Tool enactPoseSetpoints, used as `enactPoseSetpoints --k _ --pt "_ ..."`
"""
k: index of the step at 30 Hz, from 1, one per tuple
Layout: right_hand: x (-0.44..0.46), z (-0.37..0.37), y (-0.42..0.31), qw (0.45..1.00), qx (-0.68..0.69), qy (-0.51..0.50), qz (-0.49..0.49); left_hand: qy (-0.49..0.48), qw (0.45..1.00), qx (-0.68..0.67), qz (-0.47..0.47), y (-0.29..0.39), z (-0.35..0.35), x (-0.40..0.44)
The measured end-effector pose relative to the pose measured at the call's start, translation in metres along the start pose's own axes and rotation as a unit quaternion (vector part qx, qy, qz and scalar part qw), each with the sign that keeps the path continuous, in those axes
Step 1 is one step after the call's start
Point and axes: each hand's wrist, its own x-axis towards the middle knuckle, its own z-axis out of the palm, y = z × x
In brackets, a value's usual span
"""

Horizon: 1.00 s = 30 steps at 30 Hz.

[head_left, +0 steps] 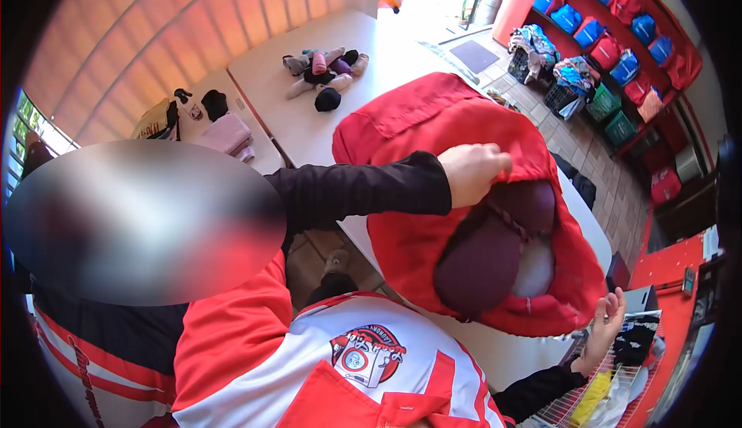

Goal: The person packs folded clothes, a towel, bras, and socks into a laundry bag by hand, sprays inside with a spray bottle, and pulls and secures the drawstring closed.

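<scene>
A large red fabric bag (433, 146) lies on the white table in front of me, its mouth turned towards me. Inside show smooth dark maroon items (478, 266) and a pale whitish one (533, 270); their kind is unclear. My left hand (473, 173), in a black sleeve, is closed at the upper rim of the bag's mouth, fingers bent onto the red cloth. Beside the lower right rim, my right hand (603, 331) has its fingers raised and apart, holding nothing.
Rolled socks (325, 73) lie on the white table (263, 61), with a folded pink towel (224, 136) further left. A co-worker (100, 351) stands close on my left. Shelves with red and blue bags (591, 30), laundry baskets (572, 96) and a wire rack (576, 409) are to the right.
</scene>
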Motion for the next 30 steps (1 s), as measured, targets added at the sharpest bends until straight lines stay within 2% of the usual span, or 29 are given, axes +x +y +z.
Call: enactPoseSetpoints --k 1,2,3,5,7,9,10,11,13,15,17,18,20,22,23,25,27,28,29,30 --pt "0.003 0.008 -0.011 1.0 -0.004 -0.002 -0.006 0.122 0.991 -0.052 0.033 -0.009 -0.009 -0.003" --pt "0.006 0.013 -0.024 0.998 -0.021 -0.027 -0.048 0.189 0.975 -0.088 0.082 -0.02 -0.027 -0.005" --pt "0.007 0.019 -0.038 0.994 -0.037 -0.052 -0.089 0.148 0.977 -0.151 0.026 -0.03 -0.045 -0.01" --pt "0.008 0.046 -0.083 0.991 -0.013 -0.087 -0.097 0.123 0.957 -0.255 -0.056 -0.057 -0.074 -0.021" --pt "0.011 0.081 -0.129 0.971 0.006 -0.194 -0.143 0.122 0.938 -0.32 -0.058 -0.096 -0.089 -0.039" --pt "0.013 0.129 -0.184 0.965 -0.027 -0.215 -0.15 0.167 0.93 -0.324 -0.048 -0.147 -0.097 -0.062" --pt "0.016 0.156 -0.212 0.949 -0.047 -0.243 -0.193 0.184 0.924 -0.324 -0.082 -0.174 -0.1 -0.077" --pt "0.02 0.186 -0.239 0.931 -0.065 -0.271 -0.235 0.199 0.918 -0.323 -0.116 -0.204 -0.103 -0.092" --pt "0.027 0.252 -0.291 0.885 -0.104 -0.327 -0.314 0.212 0.872 -0.367 -0.244 -0.275 -0.099 -0.122" --pt "0.038 0.332 -0.345 0.797 -0.17 -0.368 -0.448 0.257 0.833 -0.356 -0.336 -0.349 -0.081 -0.153" --pt "0.044 0.422 -0.38 0.722 -0.203 -0.435 -0.499 0.305 0.817 -0.297 -0.389 -0.413 -0.056 -0.183" --pt "0.045 0.471 -0.388 0.692 -0.198 -0.46 -0.52 0.341 0.792 -0.279 -0.423 -0.431 -0.048 -0.193" --pt "0.054 0.58 -0.377 0.621 -0.192 -0.484 -0.586 0.344 0.794 -0.196 -0.463 -0.452 -0.042 -0.208" --pt "0.053 0.692 -0.356 0.601 -0.274 -0.507 -0.553 0.355 0.804 -0.097 -0.467 -0.458 -0.032 -0.209" --pt "0.049 0.74 -0.344 0.628 -0.29 -0.497 -0.524 0.358 0.809 -0.055 -0.462 -0.461 -0.026 -0.205" --pt "0.042 0.827 -0.314 0.732 -0.241 -0.458 -0.442 0.33 0.828 -0.021 -0.452 -0.464 -0.017 -0.193" --pt "0.034 0.899 -0.271 0.847 -0.165 -0.354 -0.361 0.283 0.839 0.023 -0.464 -0.465 -0.004 -0.175" --pt "0.026 0.919 -0.256 0.874 -0.187 -0.302 -0.331 0.217 0.855 0.073 -0.465 -0.472 0.006 -0.17" --pt "0.025 0.934 -0.241 0.876 -0.192 -0.304 -0.322 0.206 0.868 0.161 -0.421 -0.484 0.026 -0.173" --pt "0.025 0.944 -0.228 0.87 -0.168 -0.361 -0.29 0.252 0.862 0.18 -0.401 -0.509 0.053 -0.175"
